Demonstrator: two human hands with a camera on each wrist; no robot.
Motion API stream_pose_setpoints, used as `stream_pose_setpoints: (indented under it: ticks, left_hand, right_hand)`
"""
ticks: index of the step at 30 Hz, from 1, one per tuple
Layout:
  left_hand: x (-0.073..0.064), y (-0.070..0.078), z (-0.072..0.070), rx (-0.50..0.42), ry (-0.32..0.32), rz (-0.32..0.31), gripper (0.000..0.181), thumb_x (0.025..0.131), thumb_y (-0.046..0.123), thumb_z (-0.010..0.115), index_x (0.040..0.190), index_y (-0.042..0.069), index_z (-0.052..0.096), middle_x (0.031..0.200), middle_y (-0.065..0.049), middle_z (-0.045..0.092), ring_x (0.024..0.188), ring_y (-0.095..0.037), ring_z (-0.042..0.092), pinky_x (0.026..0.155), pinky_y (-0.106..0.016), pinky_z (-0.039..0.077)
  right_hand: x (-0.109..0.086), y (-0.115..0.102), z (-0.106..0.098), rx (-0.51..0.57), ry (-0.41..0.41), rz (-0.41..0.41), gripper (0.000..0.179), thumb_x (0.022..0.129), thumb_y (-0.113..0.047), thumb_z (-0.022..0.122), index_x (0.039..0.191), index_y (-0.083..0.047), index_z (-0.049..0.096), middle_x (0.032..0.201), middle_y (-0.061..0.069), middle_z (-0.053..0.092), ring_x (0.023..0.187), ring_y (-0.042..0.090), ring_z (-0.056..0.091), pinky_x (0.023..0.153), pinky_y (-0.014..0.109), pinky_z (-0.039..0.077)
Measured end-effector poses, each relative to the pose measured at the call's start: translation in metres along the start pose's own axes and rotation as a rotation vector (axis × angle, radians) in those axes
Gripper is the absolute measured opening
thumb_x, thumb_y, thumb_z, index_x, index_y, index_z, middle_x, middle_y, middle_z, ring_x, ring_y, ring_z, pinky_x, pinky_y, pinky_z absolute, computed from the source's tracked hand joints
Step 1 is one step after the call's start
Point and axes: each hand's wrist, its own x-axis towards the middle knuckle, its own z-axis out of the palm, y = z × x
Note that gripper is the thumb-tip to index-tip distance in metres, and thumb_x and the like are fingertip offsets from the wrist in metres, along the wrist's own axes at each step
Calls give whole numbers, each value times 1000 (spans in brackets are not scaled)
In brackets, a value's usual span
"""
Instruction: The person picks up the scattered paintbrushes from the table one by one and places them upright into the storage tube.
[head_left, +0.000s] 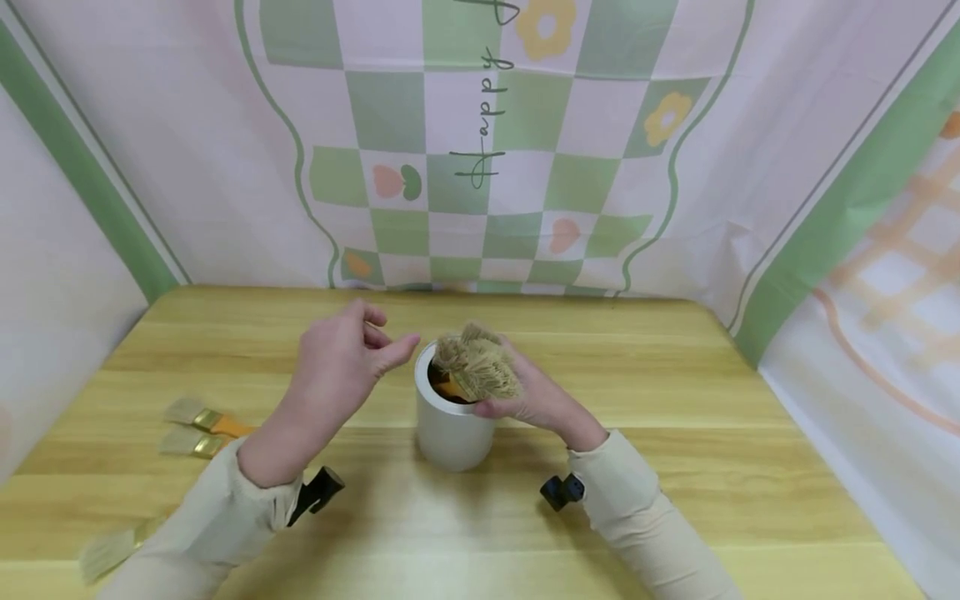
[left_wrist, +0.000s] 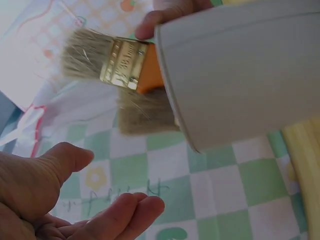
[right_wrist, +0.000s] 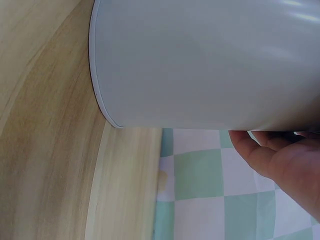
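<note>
Head view: white cup (head_left: 454,437) upright on tabletop (head_left: 675,400), between left and right edges. Brushes (head_left: 480,367) inside bristles-up, likely sparing bristles. Right hand (head_left: 531,395) grips cup, apparently steadying. Left hand (head_left: 339,360) near rim, fingers parted, holding nothing.

Wht cup (head_left: 454,437) w/ bristles-up brushes (head_left: 483,367)

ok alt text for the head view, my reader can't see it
A person's right-hand grip holds a cylindrical white pot of tan-bristled brushes on a pale wooden table. The empty left-hand grip hovers beside it; three flat, pale-bristled brushes lie at left.
</note>
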Motion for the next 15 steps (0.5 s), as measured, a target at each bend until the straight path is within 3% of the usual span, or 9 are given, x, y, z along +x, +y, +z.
stream_pose_setpoints:
  ticks: [7,15]
  left_hand:
    - [3,-20,0,57,36,34,38,89,29,66,103,-6,60,88,-19,74,78,-28,71,72,-41,56]
    - [4,-25,4,66,37,39,36,89,28,65,102,-6,61,87,-18,74,77,-27,72,73,-42,56]
  right_hand:
    - [1,1,-1,23,-20,-74,113,71,-34,84,155,-14,12,154,20,31,139,43,35,113,58,28]
    - [2,1,1,20,-23,-85,116,69,-48,82,155,-12,13,151,22,35,136,43,38,111,58,31]
